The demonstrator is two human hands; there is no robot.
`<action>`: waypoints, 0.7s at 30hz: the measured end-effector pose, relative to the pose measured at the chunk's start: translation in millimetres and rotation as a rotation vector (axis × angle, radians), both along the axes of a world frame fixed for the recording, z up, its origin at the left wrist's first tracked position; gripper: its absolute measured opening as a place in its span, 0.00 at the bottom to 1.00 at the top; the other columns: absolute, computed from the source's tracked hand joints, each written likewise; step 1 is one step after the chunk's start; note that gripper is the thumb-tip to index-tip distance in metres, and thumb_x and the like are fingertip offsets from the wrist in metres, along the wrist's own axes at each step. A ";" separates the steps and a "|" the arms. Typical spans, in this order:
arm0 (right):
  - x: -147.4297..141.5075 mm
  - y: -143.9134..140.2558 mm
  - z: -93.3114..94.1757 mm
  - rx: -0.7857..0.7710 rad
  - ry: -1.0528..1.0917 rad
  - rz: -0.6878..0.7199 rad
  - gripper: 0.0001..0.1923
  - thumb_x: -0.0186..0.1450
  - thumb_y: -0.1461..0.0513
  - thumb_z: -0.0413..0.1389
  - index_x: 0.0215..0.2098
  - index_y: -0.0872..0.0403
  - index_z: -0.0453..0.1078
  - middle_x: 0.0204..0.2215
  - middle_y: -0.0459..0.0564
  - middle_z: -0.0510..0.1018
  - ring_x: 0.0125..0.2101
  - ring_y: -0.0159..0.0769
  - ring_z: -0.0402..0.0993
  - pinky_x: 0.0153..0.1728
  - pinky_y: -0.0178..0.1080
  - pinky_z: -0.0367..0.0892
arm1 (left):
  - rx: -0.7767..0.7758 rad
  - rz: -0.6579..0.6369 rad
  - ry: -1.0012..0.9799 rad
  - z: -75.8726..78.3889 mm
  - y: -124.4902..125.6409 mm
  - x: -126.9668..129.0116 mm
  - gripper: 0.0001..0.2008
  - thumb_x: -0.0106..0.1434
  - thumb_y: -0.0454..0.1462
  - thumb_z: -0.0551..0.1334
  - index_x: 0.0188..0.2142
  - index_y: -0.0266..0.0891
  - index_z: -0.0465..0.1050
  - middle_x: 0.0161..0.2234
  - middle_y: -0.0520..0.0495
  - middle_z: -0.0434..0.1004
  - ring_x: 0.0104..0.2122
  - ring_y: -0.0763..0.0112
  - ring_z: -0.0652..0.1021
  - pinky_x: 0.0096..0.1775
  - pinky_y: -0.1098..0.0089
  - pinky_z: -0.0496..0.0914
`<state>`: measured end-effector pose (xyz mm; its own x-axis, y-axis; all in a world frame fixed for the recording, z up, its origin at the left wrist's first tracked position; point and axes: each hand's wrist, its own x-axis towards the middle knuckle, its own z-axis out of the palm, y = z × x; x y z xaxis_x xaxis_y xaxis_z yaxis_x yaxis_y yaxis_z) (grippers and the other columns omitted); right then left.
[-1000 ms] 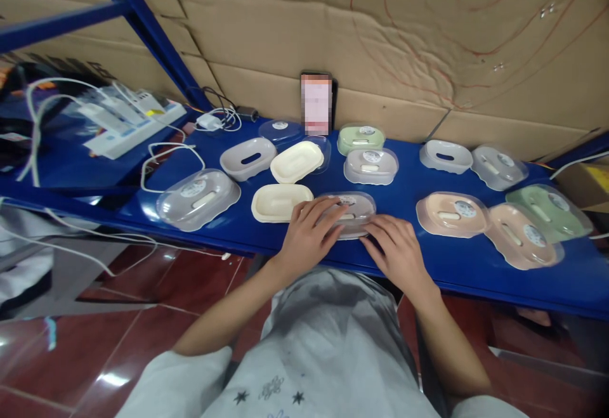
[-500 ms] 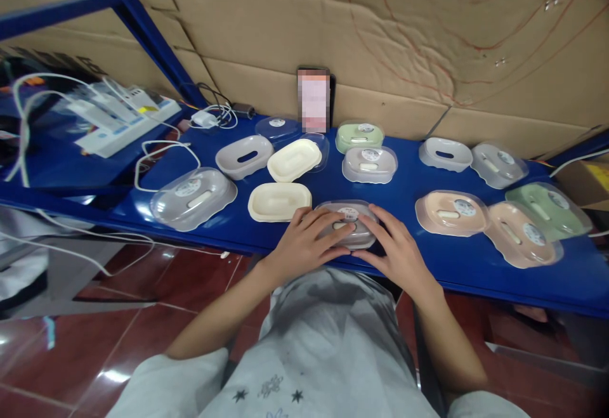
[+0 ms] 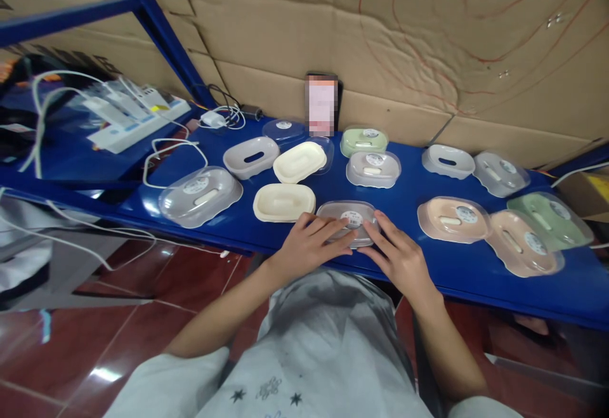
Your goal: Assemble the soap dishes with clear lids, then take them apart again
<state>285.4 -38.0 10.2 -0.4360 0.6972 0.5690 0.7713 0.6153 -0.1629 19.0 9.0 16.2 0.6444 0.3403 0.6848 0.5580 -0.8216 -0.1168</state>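
We note the grey lidded soap box [image 3: 351, 220] at the blue counter's [image 3: 409, 189] near edge, left hand [image 3: 309, 248] and right hand [image 3: 399, 259] resting open-fingered on its clear lid; likely light, stiff, slick plastic, best gripped by the long sides.

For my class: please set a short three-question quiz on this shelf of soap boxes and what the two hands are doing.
1. True or false: both hands rest on the lidded grey soap box at the front edge of the blue shelf.
2. Which lies directly beside the left hand? A. a cream tray B. a green box C. a power strip
3. Fill in: the phone leans upright against the ____ wall.

Key:
1. True; the right hand touches its near right side, the left hand its near left side.
2. A, the cream tray.
3. Cardboard.
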 end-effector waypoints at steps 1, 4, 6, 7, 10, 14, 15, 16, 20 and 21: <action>-0.4 -0.4 -0.1 -0.004 0.005 -0.001 0.45 0.74 0.60 0.63 0.82 0.41 0.47 0.74 0.56 0.65 0.68 0.51 0.72 0.65 0.50 0.76 | 0.000 0.000 0.007 0.1 -0.2 -0.2 0.18 0.74 0.48 0.69 0.59 0.50 0.77 0.57 0.47 0.85 0.50 0.65 0.81 0.49 0.62 0.68; -2.3 -1.2 0.5 -0.034 0.026 -0.020 0.45 0.75 0.59 0.63 0.82 0.41 0.46 0.74 0.55 0.66 0.69 0.49 0.71 0.67 0.49 0.74 | -0.051 0.005 0.020 1.2 -0.1 0.6 0.17 0.75 0.47 0.67 0.60 0.48 0.77 0.57 0.46 0.84 0.52 0.63 0.81 0.53 0.60 0.69; -3.5 -1.1 1.4 -0.047 0.031 -0.036 0.45 0.75 0.59 0.63 0.82 0.41 0.46 0.74 0.55 0.67 0.69 0.49 0.71 0.67 0.49 0.74 | -0.122 0.025 0.024 1.6 0.9 2.1 0.19 0.75 0.47 0.67 0.62 0.48 0.75 0.59 0.42 0.82 0.57 0.58 0.80 0.60 0.55 0.68; -3.9 -0.8 1.8 -0.047 0.027 -0.043 0.45 0.75 0.59 0.62 0.82 0.41 0.45 0.74 0.56 0.67 0.69 0.49 0.71 0.68 0.50 0.73 | -0.163 0.035 0.022 1.4 1.7 3.1 0.22 0.75 0.48 0.66 0.65 0.47 0.73 0.61 0.40 0.80 0.61 0.54 0.78 0.63 0.52 0.67; -5.0 0.3 2.1 -0.023 0.002 -0.062 0.45 0.75 0.59 0.62 0.82 0.41 0.45 0.73 0.57 0.67 0.69 0.50 0.72 0.68 0.51 0.73 | -0.291 0.034 0.003 -0.8 5.0 5.6 0.33 0.75 0.49 0.66 0.74 0.46 0.62 0.71 0.33 0.68 0.73 0.45 0.67 0.70 0.44 0.64; -7.0 1.2 1.2 0.025 -0.013 -0.092 0.46 0.75 0.59 0.62 0.82 0.41 0.44 0.73 0.58 0.68 0.67 0.51 0.74 0.65 0.51 0.76 | -0.376 -0.014 -0.008 -4.9 9.0 7.0 0.37 0.76 0.47 0.64 0.77 0.44 0.54 0.76 0.30 0.57 0.77 0.43 0.58 0.71 0.42 0.65; -7.5 1.1 1.0 0.035 -0.017 -0.096 0.46 0.75 0.59 0.62 0.82 0.42 0.43 0.72 0.59 0.69 0.66 0.51 0.74 0.64 0.51 0.77 | -0.379 -0.020 -0.007 -5.8 9.6 7.0 0.37 0.76 0.47 0.64 0.77 0.44 0.54 0.76 0.30 0.57 0.77 0.43 0.58 0.71 0.41 0.65; -7.9 0.9 0.8 0.044 -0.024 -0.099 0.46 0.75 0.59 0.62 0.82 0.43 0.43 0.72 0.60 0.70 0.66 0.51 0.75 0.63 0.50 0.78 | -0.379 -0.022 -0.005 -6.5 10.1 7.0 0.36 0.76 0.47 0.64 0.77 0.44 0.54 0.76 0.29 0.57 0.77 0.43 0.58 0.71 0.40 0.65; -7.7 -1.4 -0.5 0.078 -0.052 -0.116 0.45 0.75 0.58 0.62 0.82 0.44 0.44 0.70 0.60 0.72 0.64 0.50 0.78 0.60 0.48 0.80 | -0.358 -0.024 0.005 -7.4 10.6 6.6 0.35 0.76 0.49 0.63 0.76 0.43 0.57 0.76 0.28 0.58 0.76 0.42 0.60 0.70 0.41 0.66; -7.4 -2.1 -0.9 0.088 -0.053 -0.117 0.45 0.75 0.58 0.62 0.82 0.44 0.44 0.69 0.59 0.73 0.63 0.50 0.78 0.60 0.47 0.80 | -0.348 -0.023 0.010 -7.3 10.6 6.5 0.34 0.76 0.49 0.63 0.76 0.42 0.58 0.76 0.28 0.58 0.76 0.42 0.60 0.70 0.41 0.66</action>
<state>277.9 -40.1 9.4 -0.3857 0.6933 0.6087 0.8448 0.5306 -0.0692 25.5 19.5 8.9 0.6607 0.5374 0.5242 0.5387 -0.8257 0.1676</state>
